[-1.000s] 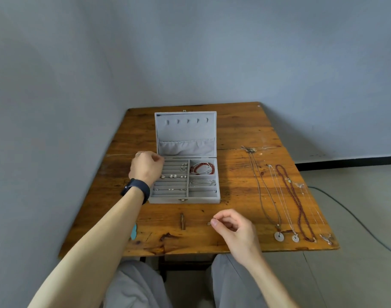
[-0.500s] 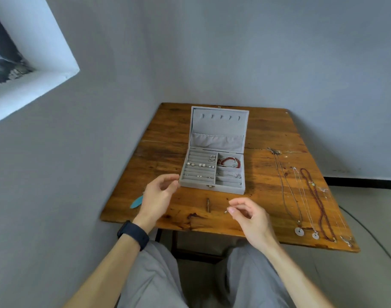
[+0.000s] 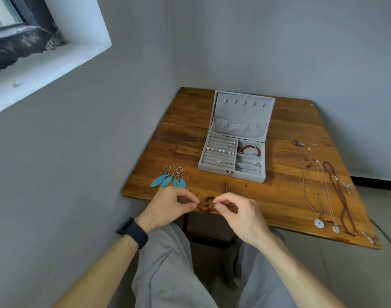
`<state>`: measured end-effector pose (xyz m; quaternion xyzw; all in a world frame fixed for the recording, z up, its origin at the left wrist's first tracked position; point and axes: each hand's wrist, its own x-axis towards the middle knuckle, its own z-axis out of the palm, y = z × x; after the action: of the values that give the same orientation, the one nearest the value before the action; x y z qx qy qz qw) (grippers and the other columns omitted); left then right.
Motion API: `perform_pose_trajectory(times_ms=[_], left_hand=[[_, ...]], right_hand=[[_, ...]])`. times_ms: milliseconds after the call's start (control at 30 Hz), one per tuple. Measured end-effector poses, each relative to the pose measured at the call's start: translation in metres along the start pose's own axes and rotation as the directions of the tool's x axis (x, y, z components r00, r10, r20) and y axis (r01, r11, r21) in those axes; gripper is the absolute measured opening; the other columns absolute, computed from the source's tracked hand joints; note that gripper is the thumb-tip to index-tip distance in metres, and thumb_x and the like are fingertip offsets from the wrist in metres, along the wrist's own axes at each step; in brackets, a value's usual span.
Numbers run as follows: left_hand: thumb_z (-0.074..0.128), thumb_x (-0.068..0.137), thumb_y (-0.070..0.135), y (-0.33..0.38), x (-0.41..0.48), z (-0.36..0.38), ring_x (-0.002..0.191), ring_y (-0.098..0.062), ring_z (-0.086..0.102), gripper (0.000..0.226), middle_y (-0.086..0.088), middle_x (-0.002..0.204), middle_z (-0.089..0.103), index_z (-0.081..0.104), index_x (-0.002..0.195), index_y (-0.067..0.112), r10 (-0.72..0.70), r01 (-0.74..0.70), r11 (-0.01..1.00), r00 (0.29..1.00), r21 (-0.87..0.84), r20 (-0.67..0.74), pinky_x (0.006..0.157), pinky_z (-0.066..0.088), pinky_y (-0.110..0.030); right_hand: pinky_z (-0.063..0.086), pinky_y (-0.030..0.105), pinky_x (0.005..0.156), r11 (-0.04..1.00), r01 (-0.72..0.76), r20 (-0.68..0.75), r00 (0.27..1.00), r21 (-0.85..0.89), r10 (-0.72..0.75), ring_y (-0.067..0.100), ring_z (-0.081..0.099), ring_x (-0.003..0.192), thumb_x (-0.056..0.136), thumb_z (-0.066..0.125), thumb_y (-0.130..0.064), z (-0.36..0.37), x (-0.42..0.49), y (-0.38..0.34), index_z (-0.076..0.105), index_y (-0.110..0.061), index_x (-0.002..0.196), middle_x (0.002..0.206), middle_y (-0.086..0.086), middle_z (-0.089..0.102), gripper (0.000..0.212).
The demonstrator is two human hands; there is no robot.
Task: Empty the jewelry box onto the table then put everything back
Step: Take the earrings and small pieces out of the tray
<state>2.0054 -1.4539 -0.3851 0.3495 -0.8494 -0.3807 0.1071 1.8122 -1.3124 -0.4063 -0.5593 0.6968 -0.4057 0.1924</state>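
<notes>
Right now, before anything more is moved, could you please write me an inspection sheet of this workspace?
Surface: wooden table, worn and stained.
Job's things: grey jewelry box open, lid upright; pearl studs and red bracelet inside; feather earrings on the table to its left; necklaces laid out at right.
Clutter: small dark mark or object in front of the box; cannot tell which.
Hands: left hand and right hand at the near edge, thumb and forefinger pinched; anything held is too small to tell.
Cables: thin cable on the floor, far right.
Surroundings: grey walls, window recess upper left, black skirting.
</notes>
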Motion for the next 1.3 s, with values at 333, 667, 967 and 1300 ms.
perform_pose_trajectory(times_ms=[333,667,967,1300], left_hand=[[0.075,0.086,0.027,0.003,0.026,-0.003,0.081,0.006,0.064,0.007,0.016,0.086,0.072,0.076,0.092,0.031,-0.061,0.049,0.991,0.994,0.128,0.091,0.072,0.051,-0.011],[0.072,0.089,0.029,0.011,0.065,-0.002,0.093,-0.004,0.063,0.01,0.013,0.098,0.072,0.078,0.097,0.032,-0.051,0.036,0.972,0.997,0.231,0.062,0.089,0.054,-0.027],[0.07,0.091,0.031,0.008,0.073,0.005,0.095,-0.005,0.064,0.016,0.01,0.102,0.074,0.077,0.105,0.029,-0.057,0.052,0.978,0.998,0.202,0.02,0.09,0.054,-0.029],[0.064,0.093,0.036,0.011,0.073,-0.002,0.101,-0.006,0.064,0.022,0.01,0.108,0.073,0.075,0.111,0.029,-0.058,0.059,0.978,0.998,0.202,-0.007,0.093,0.054,-0.031]], right_hand=[[0.049,0.021,0.079,0.985,-0.09,0.096,0.99,-0.15,0.106,0.0,0.06,0.095,0.097,0.062,-0.033,0.025,0.022,-0.004,0.071,-0.037,0.104,0.1,-0.019,0.069,0.013],[0.044,0.029,0.079,0.958,-0.156,-0.003,0.987,-0.243,0.16,0.009,0.053,0.098,0.096,0.062,-0.038,0.029,0.049,0.011,0.073,-0.039,0.104,0.104,-0.015,0.065,0.014],[0.04,0.018,0.066,0.957,-0.177,-0.04,0.984,-0.231,0.172,0.004,0.057,0.093,0.095,0.063,-0.041,0.03,0.06,0.016,0.074,-0.04,0.106,0.102,-0.017,0.065,0.016],[0.041,0.006,0.07,0.978,-0.17,-0.084,0.983,-0.122,0.16,-0.003,0.058,0.085,0.092,0.068,-0.031,0.024,0.057,0.018,0.073,-0.031,0.11,0.1,-0.016,0.066,0.019]])
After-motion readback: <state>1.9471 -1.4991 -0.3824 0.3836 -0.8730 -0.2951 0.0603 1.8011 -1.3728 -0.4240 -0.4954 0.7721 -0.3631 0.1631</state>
